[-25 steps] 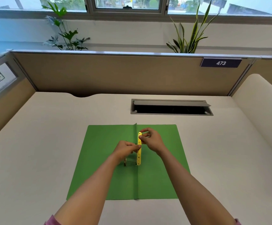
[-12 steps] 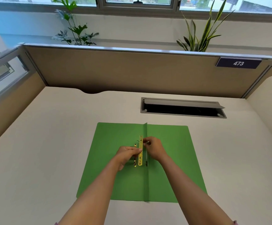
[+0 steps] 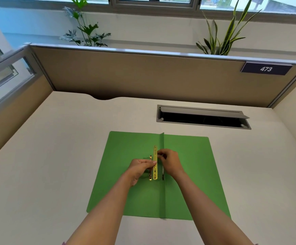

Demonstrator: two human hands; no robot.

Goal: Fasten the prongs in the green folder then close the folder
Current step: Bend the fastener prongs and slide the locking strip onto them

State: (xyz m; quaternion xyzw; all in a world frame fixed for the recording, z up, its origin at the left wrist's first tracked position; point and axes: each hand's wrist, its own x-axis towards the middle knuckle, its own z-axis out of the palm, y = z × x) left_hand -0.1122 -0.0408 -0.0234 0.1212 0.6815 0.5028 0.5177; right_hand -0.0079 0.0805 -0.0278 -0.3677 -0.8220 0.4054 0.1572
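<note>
The green folder (image 3: 193, 167) lies open and flat on the desk, its spine fold running away from me down the middle. Just left of the fold is the brass prong fastener: a long yellow metal bar (image 3: 155, 152) standing over its base strip (image 3: 150, 176). My left hand (image 3: 138, 169) pinches the bar from the left at about mid-length. My right hand (image 3: 170, 163) pinches it from the right, a little higher up. A thin prong (image 3: 146, 158) sticks out to the left near the top of the base.
The beige desk (image 3: 55, 165) is walled by tan partitions at the back and left. An open grey cable hatch (image 3: 202, 117) sits behind the folder to the right. A raised curved surface (image 3: 295, 121) borders the right side. Plants stand behind the partition.
The camera view has shifted, so the folder sits further right in frame. Both hands stay on the yellow bar, which now lies lower over the base strip.
</note>
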